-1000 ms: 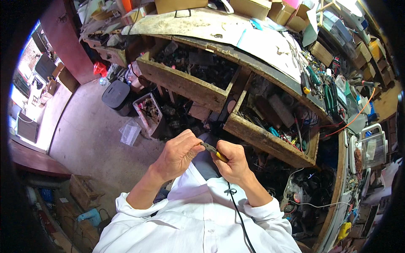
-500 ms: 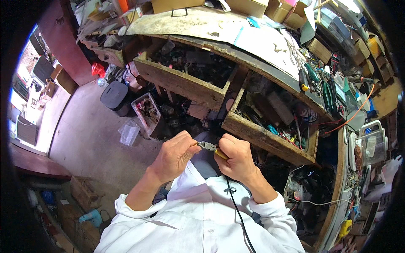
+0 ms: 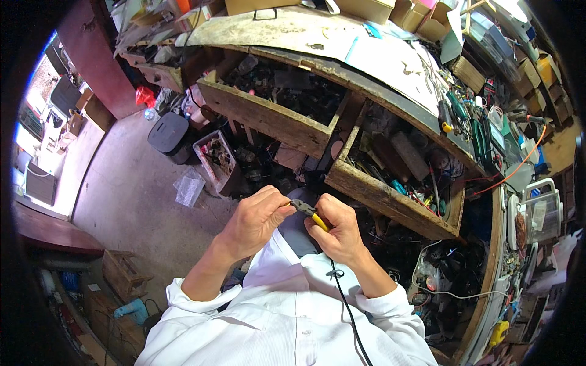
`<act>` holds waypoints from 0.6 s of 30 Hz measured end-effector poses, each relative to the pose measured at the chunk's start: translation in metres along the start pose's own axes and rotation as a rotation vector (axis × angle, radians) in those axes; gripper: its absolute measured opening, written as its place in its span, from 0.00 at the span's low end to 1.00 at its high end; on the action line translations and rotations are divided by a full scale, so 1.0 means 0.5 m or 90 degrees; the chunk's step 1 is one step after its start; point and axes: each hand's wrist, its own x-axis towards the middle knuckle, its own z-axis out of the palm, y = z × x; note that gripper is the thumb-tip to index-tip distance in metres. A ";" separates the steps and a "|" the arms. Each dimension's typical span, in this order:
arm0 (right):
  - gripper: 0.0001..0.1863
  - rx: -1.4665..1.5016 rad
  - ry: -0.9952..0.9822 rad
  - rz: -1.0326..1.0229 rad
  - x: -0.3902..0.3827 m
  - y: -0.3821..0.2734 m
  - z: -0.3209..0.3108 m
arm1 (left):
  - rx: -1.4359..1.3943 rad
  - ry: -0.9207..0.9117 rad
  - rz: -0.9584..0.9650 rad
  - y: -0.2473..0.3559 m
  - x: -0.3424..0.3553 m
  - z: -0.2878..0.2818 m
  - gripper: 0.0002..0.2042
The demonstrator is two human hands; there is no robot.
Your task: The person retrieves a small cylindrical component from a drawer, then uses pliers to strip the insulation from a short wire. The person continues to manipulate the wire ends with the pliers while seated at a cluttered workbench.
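Observation:
My right hand (image 3: 339, 229) is wrapped round the yellow handles of a pair of pliers (image 3: 303, 208). The metal jaws point up and left, toward my left hand (image 3: 259, 221). That hand is closed in a pinch right at the jaw tips. Something small sits between its thumb and fingers, too hidden to name. Below my right hand a black cable (image 3: 343, 302) with a small loop in it runs down over my white shirt. Whether the cable reaches into either hand, I cannot tell.
Two cluttered wooden drawers stand pulled out from the bench: one (image 3: 265, 113) ahead, one (image 3: 390, 202) to the right. Tools (image 3: 479, 131) crowd the bench's right end. A dark bin (image 3: 168, 134), a box of scraps (image 3: 215, 160) and a clear plastic bag (image 3: 189, 186) are on the floor.
The pliers have tilted, from nearly level to sloping down toward my right hand, and more of the yellow handle shows. My left hand keeps its pinch at the jaws.

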 end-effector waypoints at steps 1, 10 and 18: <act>0.13 0.028 -0.001 0.016 -0.002 0.001 0.002 | -0.002 0.004 -0.007 0.002 0.000 0.001 0.11; 0.10 0.104 0.014 0.063 -0.007 -0.002 0.014 | 0.002 0.030 -0.009 0.011 0.005 0.005 0.11; 0.17 -0.076 0.089 -0.007 -0.001 -0.012 -0.006 | 0.013 -0.125 -0.002 0.023 0.016 -0.025 0.09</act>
